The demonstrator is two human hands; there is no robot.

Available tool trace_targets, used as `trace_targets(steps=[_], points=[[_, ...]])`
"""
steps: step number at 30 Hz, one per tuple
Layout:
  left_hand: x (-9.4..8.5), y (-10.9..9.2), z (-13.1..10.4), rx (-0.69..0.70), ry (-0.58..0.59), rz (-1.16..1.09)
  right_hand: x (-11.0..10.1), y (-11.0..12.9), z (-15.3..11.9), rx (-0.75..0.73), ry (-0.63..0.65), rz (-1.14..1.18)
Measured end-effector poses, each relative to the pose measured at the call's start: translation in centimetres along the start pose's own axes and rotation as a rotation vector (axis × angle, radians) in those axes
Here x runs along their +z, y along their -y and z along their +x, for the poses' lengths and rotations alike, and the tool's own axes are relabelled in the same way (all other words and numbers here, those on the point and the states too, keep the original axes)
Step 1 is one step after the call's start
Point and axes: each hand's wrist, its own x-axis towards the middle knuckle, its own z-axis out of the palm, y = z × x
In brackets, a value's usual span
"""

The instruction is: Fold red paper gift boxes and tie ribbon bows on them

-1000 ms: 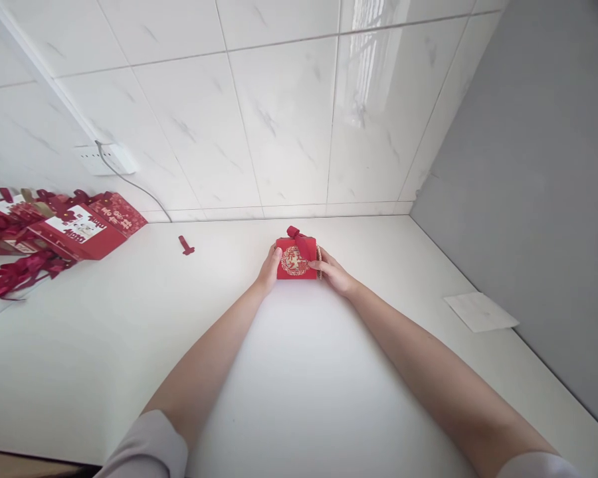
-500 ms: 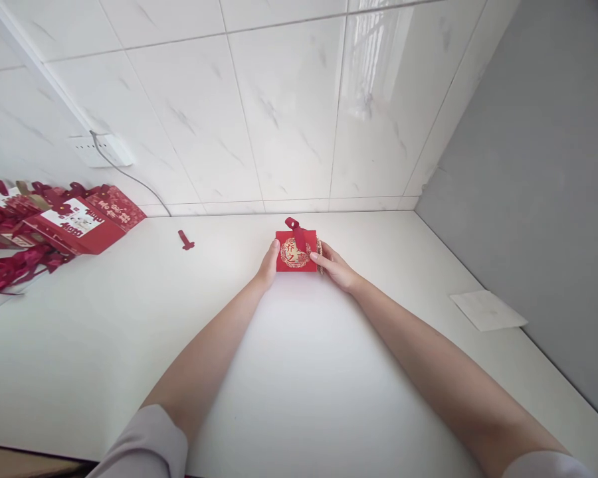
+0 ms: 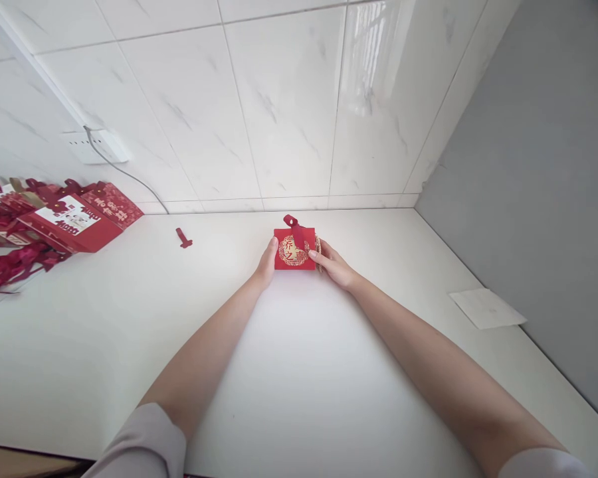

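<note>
A small red gift box [image 3: 294, 251] with a gold round emblem and a red ribbon on top stands on the white table [image 3: 299, 372], far out in front of me. My left hand [image 3: 266, 264] presses against the box's left side, thumb up along its edge. On the opposite side my right hand [image 3: 331, 264] holds it, with fingers reaching onto its front. Both arms are stretched out straight.
A pile of similar red boxes and loose red ribbons [image 3: 44, 222] lies at the far left. A small red paper scrap [image 3: 183, 238] lies near the wall. A white sheet [image 3: 486, 308] rests by the grey partition [image 3: 538, 172]. A wall socket with cable [image 3: 97, 146] sits on the tiles.
The box and both hands sit slightly higher in view as the camera tilted. The ribbon on top now stands more upright. The grip on the box is the same.
</note>
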Motion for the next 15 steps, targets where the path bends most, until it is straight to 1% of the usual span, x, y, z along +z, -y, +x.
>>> trace_targets(steps=[15], points=[[0.26,-0.25,-0.15,0.005,-0.002,-0.015,-0.05,-0.08,-0.05,0.003,0.006,-0.011]])
